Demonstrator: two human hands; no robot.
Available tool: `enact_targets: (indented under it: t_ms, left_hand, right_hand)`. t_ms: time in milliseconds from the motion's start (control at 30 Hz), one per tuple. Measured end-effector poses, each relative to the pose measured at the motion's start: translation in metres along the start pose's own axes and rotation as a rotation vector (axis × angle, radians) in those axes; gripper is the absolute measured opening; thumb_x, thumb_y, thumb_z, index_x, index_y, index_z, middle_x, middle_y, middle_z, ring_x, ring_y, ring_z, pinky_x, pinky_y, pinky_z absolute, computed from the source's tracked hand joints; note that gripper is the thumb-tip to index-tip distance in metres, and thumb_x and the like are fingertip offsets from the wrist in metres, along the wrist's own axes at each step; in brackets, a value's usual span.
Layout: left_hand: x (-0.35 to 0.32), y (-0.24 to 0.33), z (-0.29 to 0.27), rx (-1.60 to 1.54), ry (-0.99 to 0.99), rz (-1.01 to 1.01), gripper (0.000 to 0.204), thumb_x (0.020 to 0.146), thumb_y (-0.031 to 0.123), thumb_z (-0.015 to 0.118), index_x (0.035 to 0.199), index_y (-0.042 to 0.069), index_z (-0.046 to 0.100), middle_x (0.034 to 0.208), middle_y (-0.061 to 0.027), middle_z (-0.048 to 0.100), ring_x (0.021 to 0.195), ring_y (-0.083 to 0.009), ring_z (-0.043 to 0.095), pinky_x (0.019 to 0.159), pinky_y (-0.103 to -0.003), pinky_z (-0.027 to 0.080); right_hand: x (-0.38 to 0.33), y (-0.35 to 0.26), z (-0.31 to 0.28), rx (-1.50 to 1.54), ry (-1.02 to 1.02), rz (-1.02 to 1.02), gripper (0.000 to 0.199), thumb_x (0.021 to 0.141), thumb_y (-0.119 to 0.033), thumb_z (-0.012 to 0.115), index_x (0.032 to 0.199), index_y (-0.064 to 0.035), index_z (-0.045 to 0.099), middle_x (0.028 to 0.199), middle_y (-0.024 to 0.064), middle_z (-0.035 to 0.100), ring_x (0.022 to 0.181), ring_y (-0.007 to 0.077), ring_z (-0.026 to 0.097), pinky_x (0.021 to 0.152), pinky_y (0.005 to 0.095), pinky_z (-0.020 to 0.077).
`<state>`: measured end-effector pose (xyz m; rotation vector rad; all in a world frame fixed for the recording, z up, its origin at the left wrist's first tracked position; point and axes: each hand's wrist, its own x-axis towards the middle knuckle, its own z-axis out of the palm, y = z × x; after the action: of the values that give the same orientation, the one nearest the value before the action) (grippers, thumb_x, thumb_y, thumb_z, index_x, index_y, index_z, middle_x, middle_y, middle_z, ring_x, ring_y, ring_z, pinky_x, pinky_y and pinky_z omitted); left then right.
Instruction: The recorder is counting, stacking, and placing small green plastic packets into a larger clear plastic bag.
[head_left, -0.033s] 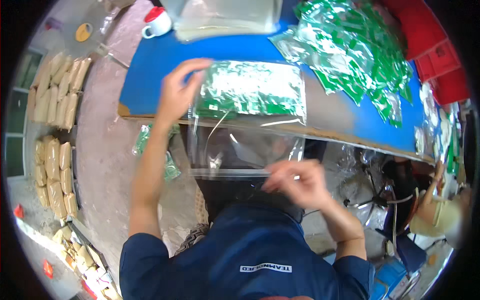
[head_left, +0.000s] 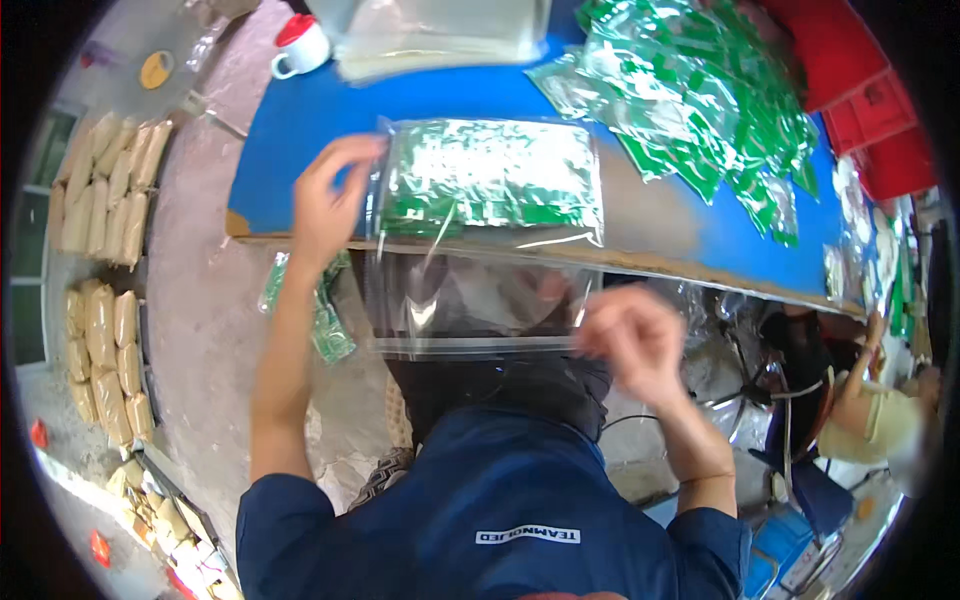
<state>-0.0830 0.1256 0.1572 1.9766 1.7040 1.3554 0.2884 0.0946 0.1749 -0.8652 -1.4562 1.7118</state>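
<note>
A clear plastic bag (head_left: 480,290) lies across the near edge of the blue table (head_left: 300,130), its lower part hanging out over my lap. Flat green-and-silver packets (head_left: 490,175) fill its far half. Along the near end runs a pale strip. My right hand (head_left: 640,335), slightly blurred, has its fingers pinched at the strip's right end. At the bag's upper left edge is my left hand (head_left: 330,195), thumb and fingers apart, fingertips next to the plastic; whether they touch it I cannot tell.
A heap of green clear-wrapped packets (head_left: 700,100) covers the table's right side, beside red bins (head_left: 870,130). Clear sheets (head_left: 440,40) and a white mug (head_left: 300,48) stand at the back. Tan packs (head_left: 105,350) line the floor at left. Another person (head_left: 870,420) sits at right.
My right hand has slid to the right along the strip to its end. My left hand has shifted left, from the bag's top corner to beside its edge.
</note>
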Motion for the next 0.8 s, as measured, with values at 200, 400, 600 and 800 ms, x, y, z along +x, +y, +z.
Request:
enact_targets:
  t_ms: [200, 400, 600, 800]
  left_hand:
    - [-0.114, 0.004, 0.000, 0.514, -0.009, -0.029, 0.034, 0.077, -0.005, 0.070, 0.109, 0.006, 0.070, 0.123, -0.0128, 0.063, 0.113, -0.0328, 0.061, 0.097, -0.041, 0.049]
    - [-0.111, -0.001, 0.032, 0.278, 0.040, 0.259, 0.033, 0.071, 0.006, 0.081, 0.103, 0.011, 0.073, 0.118, -0.0096, 0.066, 0.111, -0.0326, 0.063, 0.094, -0.042, 0.051]
    - [-0.004, 0.019, -0.018, -0.006, 0.190, -0.103, 0.014, 0.091, 0.010, 0.066, 0.099, 0.001, 0.073, 0.100, -0.0105, 0.073, 0.096, -0.0170, 0.067, 0.084, -0.030, 0.051]
    - [0.097, 0.033, -0.064, -0.502, 0.332, 0.015, 0.030, 0.097, 0.025, 0.064, 0.110, -0.001, 0.071, 0.103, -0.0079, 0.073, 0.099, -0.0134, 0.067, 0.092, -0.029, 0.050]
  right_hand:
    - [0.013, 0.039, -0.079, -1.239, 0.021, -0.468, 0.056, 0.077, 0.002, 0.073, 0.129, -0.0070, 0.057, 0.124, 0.0184, 0.059, 0.118, 0.0331, 0.057, 0.102, 0.0467, 0.0458]
    - [0.037, 0.099, -0.080, -1.350, -0.172, -0.799, 0.057, 0.076, -0.007, 0.074, 0.131, -0.0141, 0.059, 0.144, 0.0179, 0.046, 0.136, 0.0390, 0.041, 0.114, 0.0572, 0.0306]
    - [0.128, -0.021, -0.043, -0.862, 0.186, -0.719, 0.018, 0.088, -0.006, 0.067, 0.105, -0.0017, 0.069, 0.104, 0.0136, 0.071, 0.095, 0.0259, 0.069, 0.084, 0.0343, 0.0534]
    - [0.182, -0.132, -0.015, -0.458, 0.331, -0.872, 0.016, 0.098, -0.010, 0.062, 0.101, 0.0036, 0.070, 0.095, 0.0051, 0.073, 0.085, 0.0053, 0.062, 0.076, 0.0223, 0.0497]
